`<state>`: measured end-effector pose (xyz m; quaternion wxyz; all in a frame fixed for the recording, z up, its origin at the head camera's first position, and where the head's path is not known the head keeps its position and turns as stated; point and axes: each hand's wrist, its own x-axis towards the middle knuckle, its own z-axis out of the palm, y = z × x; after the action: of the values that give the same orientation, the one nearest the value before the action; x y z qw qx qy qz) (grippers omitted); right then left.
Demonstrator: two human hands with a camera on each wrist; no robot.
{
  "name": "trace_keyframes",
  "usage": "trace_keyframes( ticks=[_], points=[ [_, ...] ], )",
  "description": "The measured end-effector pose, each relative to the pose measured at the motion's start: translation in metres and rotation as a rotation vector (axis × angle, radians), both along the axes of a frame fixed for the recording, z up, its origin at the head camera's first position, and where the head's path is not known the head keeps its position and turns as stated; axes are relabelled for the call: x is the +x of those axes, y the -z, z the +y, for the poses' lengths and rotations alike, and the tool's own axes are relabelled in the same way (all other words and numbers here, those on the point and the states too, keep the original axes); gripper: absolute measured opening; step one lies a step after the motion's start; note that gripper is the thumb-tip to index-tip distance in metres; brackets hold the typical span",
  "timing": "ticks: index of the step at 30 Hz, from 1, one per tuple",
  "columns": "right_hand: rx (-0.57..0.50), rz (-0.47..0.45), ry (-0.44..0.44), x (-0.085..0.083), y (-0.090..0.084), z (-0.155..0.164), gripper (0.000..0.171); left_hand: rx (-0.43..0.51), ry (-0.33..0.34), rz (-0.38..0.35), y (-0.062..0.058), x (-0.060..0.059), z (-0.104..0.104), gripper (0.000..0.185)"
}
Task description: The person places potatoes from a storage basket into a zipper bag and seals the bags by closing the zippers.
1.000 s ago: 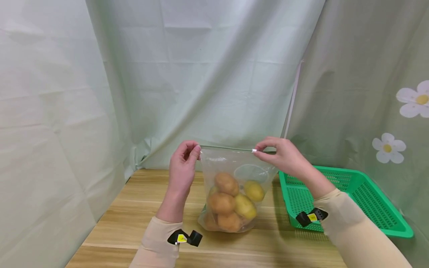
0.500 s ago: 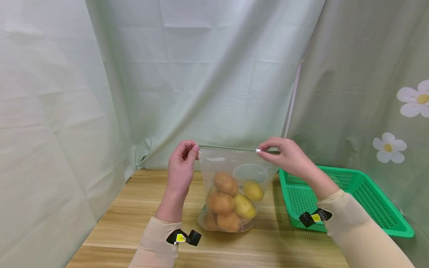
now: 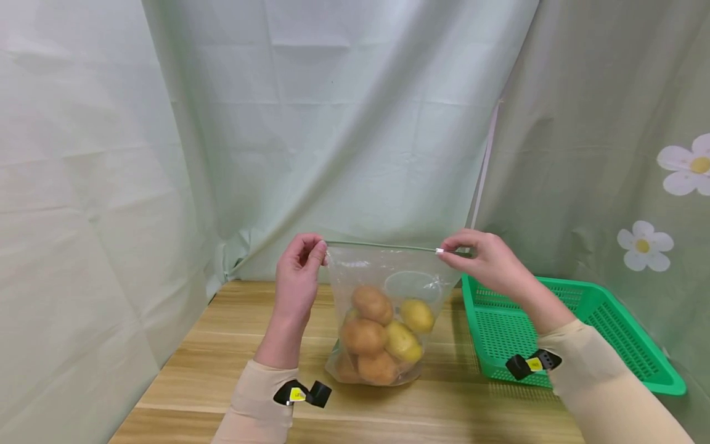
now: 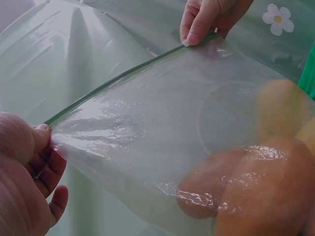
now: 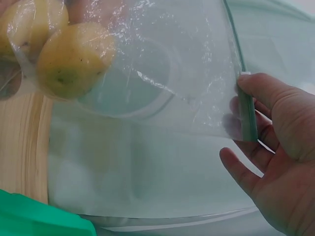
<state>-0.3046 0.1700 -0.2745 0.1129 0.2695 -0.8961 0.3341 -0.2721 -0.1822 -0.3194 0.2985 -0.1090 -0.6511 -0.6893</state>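
Observation:
A see-through zip bag stands on the table, its mouth stretched straight along a green zip strip. Several orange-brown, potato-like pieces and yellow rounded ones fill its lower half. My left hand pinches the left end of the strip between thumb and forefinger. At the other side, my right hand pinches the small white slider near the strip's right end. The right wrist view shows the thumb on that slider, with fingers behind the strip.
To the right of the bag is a green plastic basket with perforated walls, partly behind the right forearm. The wooden table ends against pale green curtains at the back and sides.
My right hand has slid rightward along the strip with the white slider. The left hand has shifted slightly left, still gripping its end; the bag's base has stayed almost still.

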Motion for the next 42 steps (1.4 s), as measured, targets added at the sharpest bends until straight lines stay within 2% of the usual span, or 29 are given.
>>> trace_keyframes(
  ticks=[27, 42],
  points=[
    [0.003, -0.053, 0.066, 0.002, 0.005, 0.026, 0.034, 0.0, -0.013, 0.007, -0.001, -0.002, -0.005, 0.004],
    [0.01, -0.062, 0.067, 0.0, 0.003, 0.029, 0.033, -0.012, -0.011, 0.011, -0.003, -0.003, -0.007, 0.012]
  ],
)
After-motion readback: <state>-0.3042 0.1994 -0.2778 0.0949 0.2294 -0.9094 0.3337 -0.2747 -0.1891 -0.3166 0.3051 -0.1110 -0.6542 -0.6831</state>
